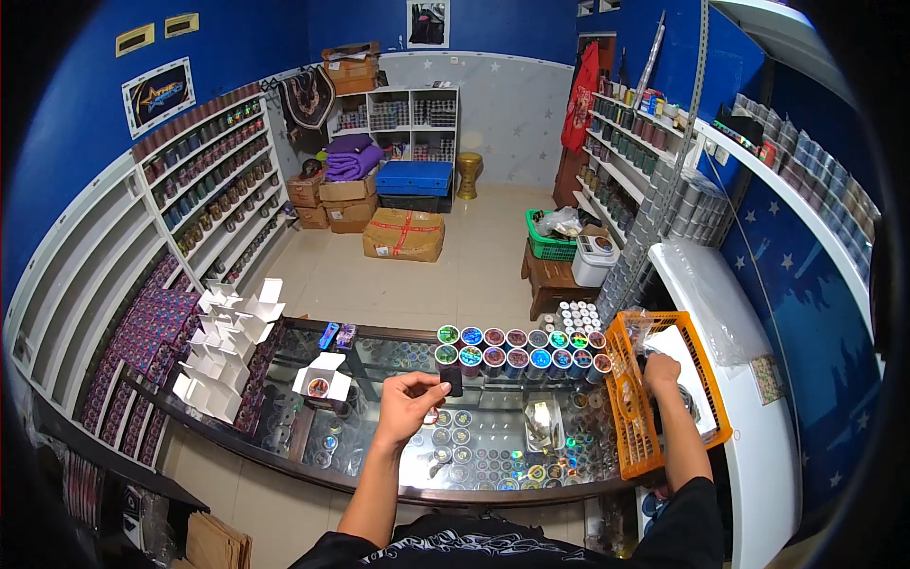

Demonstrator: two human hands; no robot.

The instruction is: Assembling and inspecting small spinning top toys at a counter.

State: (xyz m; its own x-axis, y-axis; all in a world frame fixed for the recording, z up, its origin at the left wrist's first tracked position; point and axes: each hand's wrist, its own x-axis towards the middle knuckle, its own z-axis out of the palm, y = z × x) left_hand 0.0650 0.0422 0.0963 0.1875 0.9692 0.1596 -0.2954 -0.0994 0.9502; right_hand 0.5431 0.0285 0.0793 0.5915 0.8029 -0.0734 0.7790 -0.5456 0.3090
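My left hand is above the glass counter, pinching a small flat black rectangular piece between thumb and fingers. Just beyond that piece stand two rows of round spools or tubs with bright, shiny labels on top. My right hand reaches down into an orange plastic crate at the counter's right end. Its fingertips are hidden there, beside clear plastic wrapping and a white sheet. What it may hold does not show.
An open white box with a round item inside sits on the counter's left part. Farther left, open white cartons are piled up. A small clear tray lies near the counter's middle. Right of the crate is a large white plastic-covered surface.
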